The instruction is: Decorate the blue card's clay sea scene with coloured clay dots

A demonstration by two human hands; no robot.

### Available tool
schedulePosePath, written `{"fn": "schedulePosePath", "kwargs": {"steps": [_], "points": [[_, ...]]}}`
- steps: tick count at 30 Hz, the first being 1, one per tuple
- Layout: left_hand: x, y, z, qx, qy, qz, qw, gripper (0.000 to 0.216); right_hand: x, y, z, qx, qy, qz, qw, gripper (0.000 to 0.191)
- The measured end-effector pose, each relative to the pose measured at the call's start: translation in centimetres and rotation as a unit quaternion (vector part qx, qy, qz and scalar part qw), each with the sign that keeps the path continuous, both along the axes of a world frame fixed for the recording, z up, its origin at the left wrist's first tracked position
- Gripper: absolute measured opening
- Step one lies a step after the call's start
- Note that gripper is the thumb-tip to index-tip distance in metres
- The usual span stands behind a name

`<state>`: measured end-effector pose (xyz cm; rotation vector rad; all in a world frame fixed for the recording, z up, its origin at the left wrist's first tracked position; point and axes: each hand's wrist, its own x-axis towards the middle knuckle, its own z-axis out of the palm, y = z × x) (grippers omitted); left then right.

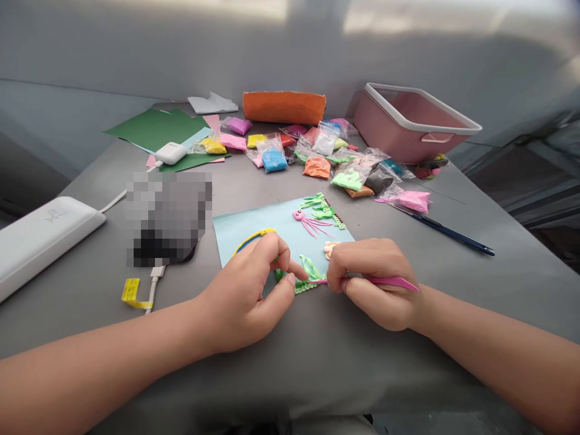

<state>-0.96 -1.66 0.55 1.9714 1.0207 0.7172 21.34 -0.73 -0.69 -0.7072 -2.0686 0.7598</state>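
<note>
My left hand (249, 293) and right hand (376, 281) make two. I count one pink tool (396, 281), one light blue sheet (260, 219), one pink octopus figure (298, 214), one pink basket (385, 130), one pen (455, 235) and over ten small packets (274, 160).

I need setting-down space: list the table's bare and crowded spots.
Bare: the grey tabletop between the dark-blue pen and right forearm, and between the long white plastic device and left forearm. Crowded: the decorated light-blue paper sheet, and the far middle, where clear plastic bags of colourful material lie beside the pink plastic basket.
</note>
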Motion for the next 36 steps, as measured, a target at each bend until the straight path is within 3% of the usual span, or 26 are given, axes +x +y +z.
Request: {"fn": "schedulePosePath", "kwargs": {"steps": [26, 36], "points": [[-0.1, -0.1, -0.3, 0.017, 0.007, -0.02, 1.0, 0.012, -0.2, 0.0, -0.3, 0.008, -0.03, -0.005, 1.0, 0.017], [-0.3, 0.0, -1.2, 0.038, -0.002, -0.024, 0.999, 0.018, 0.0, -0.1, 0.4, 0.027, -0.03, -0.008, 0.999, 0.018]]}}
